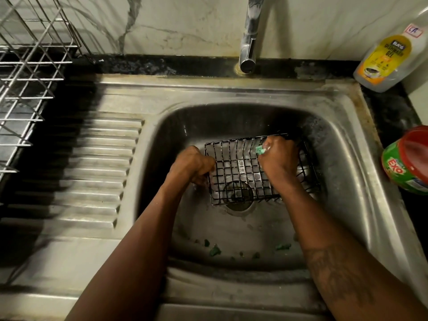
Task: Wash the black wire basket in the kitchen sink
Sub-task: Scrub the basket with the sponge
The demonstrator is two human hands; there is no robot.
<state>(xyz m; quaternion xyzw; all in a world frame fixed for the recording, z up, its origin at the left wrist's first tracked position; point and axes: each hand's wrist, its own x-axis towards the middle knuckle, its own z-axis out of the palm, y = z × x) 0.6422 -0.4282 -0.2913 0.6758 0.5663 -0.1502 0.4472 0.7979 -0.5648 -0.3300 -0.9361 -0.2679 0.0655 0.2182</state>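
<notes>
A: Basket, where?

B: Black wire basket [245,172] is down inside the sink [340,140], right over the drain [238,200]. Suds on the wires. Can't tell which way up it is.

A: Left hand?

B: Left hand [193,164] is at the basket's 9 o'clock edge, grip curled round the rim wire.

A: Right?

B: Right hand [279,158] is at the basket's 1 o'clock corner, grip pinching a green scrubber [261,150] that touches the wires.

A: Anything else in the sink?

B: Green bits [214,250] on the sink floor, at 6 o'clock from the basket, well apart from it.

A: Surroundings, quick.

B: Tap [250,42] at 12 o'clock. Steel dish rack [30,66] on the bench at 10. Dishwash gel bottle [386,59] at 2. Green tub [407,161] with a red lid at 3, just beside the sink rim.
</notes>
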